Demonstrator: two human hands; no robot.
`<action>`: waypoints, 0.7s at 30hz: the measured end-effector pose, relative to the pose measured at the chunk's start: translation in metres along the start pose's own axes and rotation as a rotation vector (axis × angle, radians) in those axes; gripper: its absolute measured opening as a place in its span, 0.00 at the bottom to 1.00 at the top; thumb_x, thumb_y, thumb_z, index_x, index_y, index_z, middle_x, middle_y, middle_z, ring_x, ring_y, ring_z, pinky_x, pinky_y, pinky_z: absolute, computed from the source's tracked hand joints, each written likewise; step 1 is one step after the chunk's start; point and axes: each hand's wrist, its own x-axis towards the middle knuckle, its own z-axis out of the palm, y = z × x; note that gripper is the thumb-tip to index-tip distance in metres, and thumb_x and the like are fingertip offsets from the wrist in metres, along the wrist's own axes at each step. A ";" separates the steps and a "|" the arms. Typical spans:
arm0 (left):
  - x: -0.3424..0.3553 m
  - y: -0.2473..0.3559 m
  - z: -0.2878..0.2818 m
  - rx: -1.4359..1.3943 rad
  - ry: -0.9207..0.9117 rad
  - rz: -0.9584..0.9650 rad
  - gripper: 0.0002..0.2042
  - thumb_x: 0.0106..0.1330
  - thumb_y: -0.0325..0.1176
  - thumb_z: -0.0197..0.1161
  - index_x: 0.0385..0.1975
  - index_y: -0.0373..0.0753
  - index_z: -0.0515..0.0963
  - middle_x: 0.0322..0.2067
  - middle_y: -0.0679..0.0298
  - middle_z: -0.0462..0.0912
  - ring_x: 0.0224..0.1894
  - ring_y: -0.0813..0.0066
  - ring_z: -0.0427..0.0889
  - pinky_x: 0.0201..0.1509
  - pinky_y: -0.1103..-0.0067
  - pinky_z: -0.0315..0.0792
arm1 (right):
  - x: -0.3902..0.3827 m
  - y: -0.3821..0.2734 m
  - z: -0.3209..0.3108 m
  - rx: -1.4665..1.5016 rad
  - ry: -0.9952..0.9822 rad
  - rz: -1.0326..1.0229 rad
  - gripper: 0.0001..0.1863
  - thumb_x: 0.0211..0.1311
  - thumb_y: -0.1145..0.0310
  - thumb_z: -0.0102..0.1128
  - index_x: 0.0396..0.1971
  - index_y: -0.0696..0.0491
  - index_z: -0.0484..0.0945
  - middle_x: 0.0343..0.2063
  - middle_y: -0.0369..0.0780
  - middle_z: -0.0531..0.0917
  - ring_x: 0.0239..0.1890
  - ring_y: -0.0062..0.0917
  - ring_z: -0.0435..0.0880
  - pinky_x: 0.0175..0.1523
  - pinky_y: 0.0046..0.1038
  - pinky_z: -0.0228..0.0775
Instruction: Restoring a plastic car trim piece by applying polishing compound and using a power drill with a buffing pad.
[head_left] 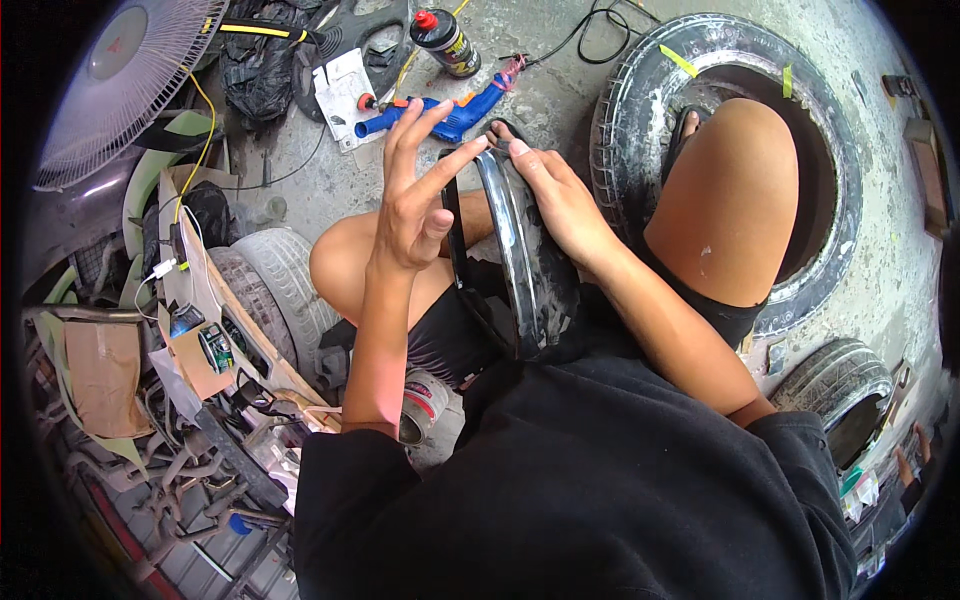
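A curved black part with a glossy rim (518, 250) stands upright in my lap, smudged on its dull right side. My right hand (560, 205) grips it along the upper right, thumb near the top edge. My left hand (410, 205) is raised at its left with fingers spread apart; the index fingertip is at the top of the rim, and whether it touches is unclear. Beyond them a blue power tool (455, 118) with orange details lies on the floor, partly on white paper (338, 85), beside a black bottle with a red cap (447, 45).
A big tyre (835, 245) surrounds my right leg; another (800, 390) lies lower right. Stacked tyres (285, 280), a fan (120, 90), a cluttered wooden board (270, 360) and metal tools (180, 490) fill the left side. A can (425, 395) stands by my left arm. Another person's hand (905, 470) shows far right.
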 end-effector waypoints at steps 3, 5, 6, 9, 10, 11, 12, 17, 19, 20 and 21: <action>-0.009 0.003 0.009 -0.030 0.033 -0.056 0.42 0.63 0.69 0.24 0.53 0.42 0.77 0.61 0.47 0.64 0.65 0.44 0.56 0.69 0.56 0.44 | 0.000 -0.001 -0.001 0.013 0.007 -0.006 0.34 0.68 0.44 0.39 0.51 0.64 0.73 0.62 0.52 0.64 0.66 0.39 0.59 0.68 0.31 0.46; -0.011 0.007 0.014 -0.035 0.034 -0.067 0.41 0.64 0.68 0.24 0.55 0.43 0.75 0.62 0.47 0.62 0.65 0.44 0.55 0.69 0.57 0.42 | -0.003 -0.003 -0.004 0.014 0.013 0.002 0.34 0.68 0.45 0.39 0.52 0.64 0.72 0.63 0.51 0.64 0.64 0.39 0.61 0.67 0.31 0.47; -0.011 0.009 0.017 -0.039 0.043 -0.077 0.41 0.64 0.68 0.24 0.56 0.43 0.74 0.62 0.47 0.61 0.66 0.44 0.54 0.69 0.57 0.42 | -0.003 -0.004 -0.004 0.024 0.017 0.037 0.34 0.68 0.45 0.39 0.53 0.64 0.72 0.62 0.50 0.64 0.63 0.38 0.62 0.67 0.31 0.48; -0.011 0.008 0.022 -0.050 0.046 -0.117 0.40 0.65 0.67 0.24 0.57 0.43 0.73 0.64 0.46 0.58 0.67 0.45 0.52 0.69 0.58 0.41 | -0.003 -0.005 -0.006 0.028 0.014 0.063 0.34 0.68 0.45 0.39 0.55 0.63 0.70 0.61 0.49 0.66 0.62 0.37 0.64 0.66 0.30 0.49; -0.010 0.004 0.025 -0.035 0.059 -0.136 0.40 0.65 0.67 0.24 0.58 0.43 0.72 0.64 0.46 0.57 0.67 0.45 0.51 0.70 0.58 0.41 | -0.003 -0.006 -0.005 0.026 0.012 0.064 0.34 0.68 0.45 0.39 0.55 0.63 0.70 0.62 0.49 0.66 0.62 0.37 0.64 0.67 0.30 0.49; -0.011 0.002 0.026 -0.019 0.071 -0.155 0.40 0.65 0.67 0.24 0.58 0.43 0.72 0.65 0.46 0.56 0.67 0.45 0.51 0.70 0.58 0.41 | -0.003 -0.007 -0.005 0.024 0.011 0.066 0.34 0.68 0.45 0.39 0.55 0.63 0.70 0.62 0.49 0.66 0.62 0.37 0.64 0.67 0.30 0.49; -0.012 0.002 0.025 -0.020 0.068 -0.161 0.40 0.65 0.67 0.24 0.58 0.43 0.71 0.65 0.46 0.54 0.67 0.45 0.50 0.70 0.58 0.41 | -0.002 -0.005 -0.004 0.023 -0.004 0.051 0.34 0.68 0.46 0.38 0.55 0.63 0.70 0.63 0.47 0.65 0.62 0.37 0.63 0.67 0.30 0.48; -0.014 0.004 0.025 0.004 0.052 -0.235 0.43 0.63 0.69 0.21 0.60 0.41 0.69 0.66 0.45 0.50 0.69 0.47 0.47 0.70 0.59 0.36 | -0.003 -0.008 -0.003 0.019 -0.008 0.083 0.32 0.69 0.47 0.38 0.55 0.62 0.70 0.63 0.46 0.64 0.63 0.36 0.62 0.68 0.30 0.46; -0.015 0.009 0.023 0.003 0.071 -0.252 0.41 0.64 0.68 0.23 0.61 0.41 0.68 0.67 0.45 0.49 0.68 0.45 0.47 0.70 0.58 0.38 | -0.002 -0.008 -0.003 0.022 -0.010 0.088 0.32 0.69 0.48 0.38 0.55 0.62 0.71 0.64 0.45 0.64 0.64 0.36 0.61 0.68 0.30 0.45; -0.016 0.013 0.023 -0.014 0.079 -0.261 0.42 0.64 0.68 0.23 0.62 0.39 0.66 0.67 0.45 0.48 0.68 0.45 0.46 0.70 0.58 0.37 | -0.002 -0.007 -0.003 0.027 -0.011 0.080 0.32 0.69 0.48 0.38 0.55 0.62 0.71 0.64 0.45 0.64 0.64 0.36 0.61 0.68 0.30 0.45; -0.017 0.018 0.023 -0.031 0.087 -0.270 0.43 0.64 0.68 0.23 0.62 0.38 0.65 0.67 0.44 0.46 0.68 0.44 0.45 0.70 0.58 0.37 | -0.001 -0.006 -0.003 0.032 -0.013 0.072 0.31 0.69 0.48 0.38 0.54 0.62 0.71 0.64 0.45 0.63 0.64 0.36 0.61 0.69 0.30 0.45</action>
